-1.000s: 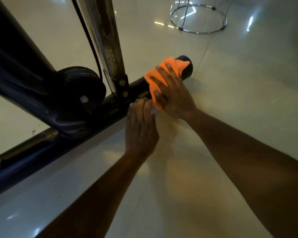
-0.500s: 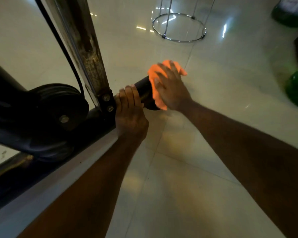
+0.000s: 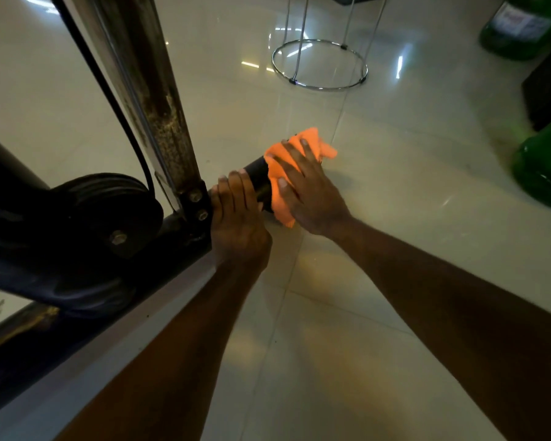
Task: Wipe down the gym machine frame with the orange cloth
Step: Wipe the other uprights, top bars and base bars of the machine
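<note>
The gym machine's dark base bar (image 3: 257, 173) runs along the floor from lower left to its end at centre. An orange cloth (image 3: 279, 198) is wrapped over that end. My right hand (image 3: 309, 192) grips the cloth around the bar, fingers spread over it. My left hand (image 3: 236, 218) grips the bar just beside it, next to a bolted bracket (image 3: 195, 202). A rusty steel upright (image 3: 159, 100) rises from the bracket. A black pulley wheel (image 3: 112, 211) sits left of it. The bar's tip is hidden under the cloth.
A chrome ring stand (image 3: 320, 87) stands on the glossy tile floor behind the bar's end. Green containers (image 3: 544, 173) sit at the right edge, with a dark block (image 3: 547, 90) between them. A black cable (image 3: 115, 100) runs down beside the upright.
My left hand went from resting on the bar to gripping it near the bracket. The cloth in my right hand slid over the bar's end. The view shifted right and up.
</note>
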`<state>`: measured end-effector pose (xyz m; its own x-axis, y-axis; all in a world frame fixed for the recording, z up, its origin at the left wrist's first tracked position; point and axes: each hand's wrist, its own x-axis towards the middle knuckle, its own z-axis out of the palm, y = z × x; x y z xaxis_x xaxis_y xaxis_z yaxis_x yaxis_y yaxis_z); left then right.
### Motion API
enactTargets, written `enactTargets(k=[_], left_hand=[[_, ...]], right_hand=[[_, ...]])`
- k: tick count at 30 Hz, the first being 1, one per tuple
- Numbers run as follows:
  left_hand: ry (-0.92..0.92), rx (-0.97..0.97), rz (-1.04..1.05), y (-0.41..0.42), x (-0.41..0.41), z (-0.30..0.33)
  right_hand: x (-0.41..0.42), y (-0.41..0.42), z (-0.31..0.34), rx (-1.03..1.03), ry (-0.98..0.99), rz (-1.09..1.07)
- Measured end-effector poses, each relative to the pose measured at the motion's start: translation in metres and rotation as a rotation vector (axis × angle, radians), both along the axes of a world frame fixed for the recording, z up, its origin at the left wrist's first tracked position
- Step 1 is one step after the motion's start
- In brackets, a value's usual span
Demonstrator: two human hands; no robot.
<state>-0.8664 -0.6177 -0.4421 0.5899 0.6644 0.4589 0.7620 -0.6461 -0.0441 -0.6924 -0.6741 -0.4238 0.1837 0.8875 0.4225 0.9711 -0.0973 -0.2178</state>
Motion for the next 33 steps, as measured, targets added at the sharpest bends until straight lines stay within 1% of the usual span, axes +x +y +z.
enactTargets(k=[2, 4, 6, 8, 12, 14, 17, 19, 22, 24, 27, 28, 33], left_hand=[[-0.017, -0.019, -0.023, 0.0, -0.001, -0.001], [-0.045, -0.038, -0.034, -0.001, -0.001, 0.0], [-0.076, -0.056, -0.034, -0.002, 0.0, 0.002], [-0.085, -0.089, -0.027, -0.003, 0.002, 0.006], [-0.115, -0.12, -0.006, -0.002, 0.004, 0.008], [-0.144, -0.124, 0.006, -0.003, 0.006, 0.009], [-0.166, -0.127, 0.017, -0.004, 0.007, 0.01], [-0.159, -0.145, 0.03, -0.004, 0.008, 0.011], [-0.132, -0.168, 0.039, -0.003, 0.009, 0.012], [-0.129, -0.154, 0.03, -0.003, 0.009, 0.011], [-0.152, -0.135, 0.007, -0.002, 0.005, 0.012], [-0.153, -0.139, -0.003, -0.003, 0.003, 0.014], [-0.089, -0.166, -0.136, -0.007, -0.014, 0.02]], right_hand=[[0.017, 0.009, 0.006, -0.018, -0.015, -0.033], [0.034, 0.021, 0.014, -0.063, 0.011, -0.065], [0.03, 0.025, 0.017, -0.08, 0.027, -0.09], [0.016, 0.016, 0.012, -0.039, 0.049, -0.087], [0.01, -0.004, 0.004, -0.025, 0.036, 0.014], [0.023, 0.007, 0.009, -0.057, 0.033, -0.012], [0.028, 0.024, 0.018, -0.115, 0.098, -0.073], [0.013, 0.02, 0.017, -0.05, 0.14, -0.089], [0.0, 0.005, 0.006, 0.033, 0.149, -0.057], [0.01, 0.012, 0.012, 0.022, 0.169, -0.055], [0.021, 0.029, 0.029, -0.125, 0.232, -0.123], [0.019, 0.029, 0.031, -0.145, 0.242, -0.13], [0.0, -0.007, 0.034, -0.059, 0.204, -0.049]])
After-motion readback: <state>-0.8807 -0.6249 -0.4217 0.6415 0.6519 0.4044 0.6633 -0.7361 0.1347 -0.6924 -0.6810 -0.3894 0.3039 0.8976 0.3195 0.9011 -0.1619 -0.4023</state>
